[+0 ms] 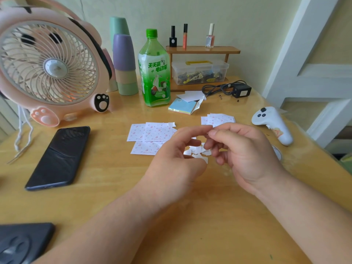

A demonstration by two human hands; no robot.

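- I am reading the green bottle (155, 73) at the back of the tabletop (106, 187): its label is showing "天天赢" over "电动车", with a small "绿茶" beside it and a scooter drawing below.
- I am seeing faint script along the lower edge of the cherry-print squares (150, 132), too small to read.
- The left hand (177, 162) is hanging above the tabletop centre, its fingers (194, 130) curled, with the index one reaching towards the right hand (245, 155).
- The right hand is curling its fingers (217, 134) inward; thumb and index tip are closing together right at the left index tip.
- I cannot tell whether anything is being pinched between those tips; the spot is too small and blurred.
- The white paper scraps (196, 150) are lying on the tabletop directly under both hands, just right of the cherry-print squares.
- A second pile of cherry-print pieces (221, 119) is lying just behind the right hand.
- A black phone (59, 157) is lying well to the left, and a white controller (272, 122) to the right.
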